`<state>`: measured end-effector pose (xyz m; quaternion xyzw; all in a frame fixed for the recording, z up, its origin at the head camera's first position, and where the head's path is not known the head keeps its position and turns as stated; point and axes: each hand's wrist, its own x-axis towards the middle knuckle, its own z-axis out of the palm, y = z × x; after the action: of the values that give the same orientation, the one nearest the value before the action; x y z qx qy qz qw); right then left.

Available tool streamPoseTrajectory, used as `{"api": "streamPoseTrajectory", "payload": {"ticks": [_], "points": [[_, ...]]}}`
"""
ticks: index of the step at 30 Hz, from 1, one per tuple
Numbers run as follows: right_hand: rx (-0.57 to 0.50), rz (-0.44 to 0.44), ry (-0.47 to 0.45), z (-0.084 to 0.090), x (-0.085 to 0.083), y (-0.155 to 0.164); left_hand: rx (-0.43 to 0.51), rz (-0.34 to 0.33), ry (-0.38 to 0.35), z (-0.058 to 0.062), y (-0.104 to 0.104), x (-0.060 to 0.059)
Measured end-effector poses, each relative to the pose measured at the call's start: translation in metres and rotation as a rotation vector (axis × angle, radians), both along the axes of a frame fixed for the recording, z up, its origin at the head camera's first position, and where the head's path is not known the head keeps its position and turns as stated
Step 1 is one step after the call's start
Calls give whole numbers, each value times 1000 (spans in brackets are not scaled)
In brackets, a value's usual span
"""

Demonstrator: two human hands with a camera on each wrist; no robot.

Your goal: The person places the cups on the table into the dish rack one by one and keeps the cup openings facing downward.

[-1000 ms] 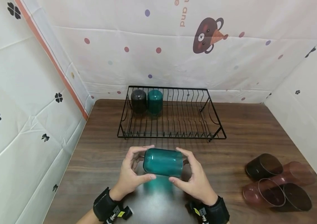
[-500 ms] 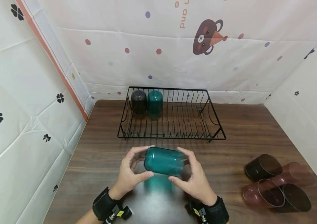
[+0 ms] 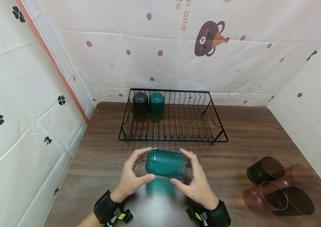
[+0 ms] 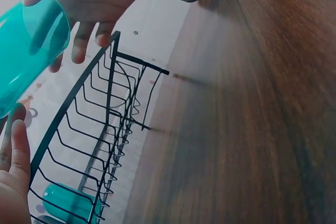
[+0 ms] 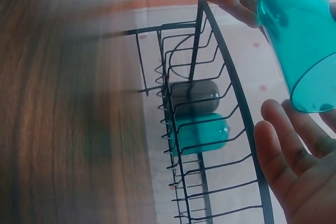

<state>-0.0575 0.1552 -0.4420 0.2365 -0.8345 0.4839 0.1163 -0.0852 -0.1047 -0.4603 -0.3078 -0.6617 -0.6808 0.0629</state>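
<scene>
A person's left hand (image 3: 130, 176) pinches the closed end of a teal cup (image 3: 165, 164) and the right hand (image 3: 195, 181) pinches its rimmed end, holding it sideways above the wooden table (image 3: 92, 164) before the black wire rack (image 3: 173, 140), though the far fingers' contact is partly hidden.
</scene>
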Motion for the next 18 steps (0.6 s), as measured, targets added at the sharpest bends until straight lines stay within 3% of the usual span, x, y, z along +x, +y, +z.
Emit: {"api": "streamPoseTrajectory", "payload": {"ticks": [18], "points": [[2,13,33,-2,-2,1,-7,-4,-19,0,0,-1]]}}
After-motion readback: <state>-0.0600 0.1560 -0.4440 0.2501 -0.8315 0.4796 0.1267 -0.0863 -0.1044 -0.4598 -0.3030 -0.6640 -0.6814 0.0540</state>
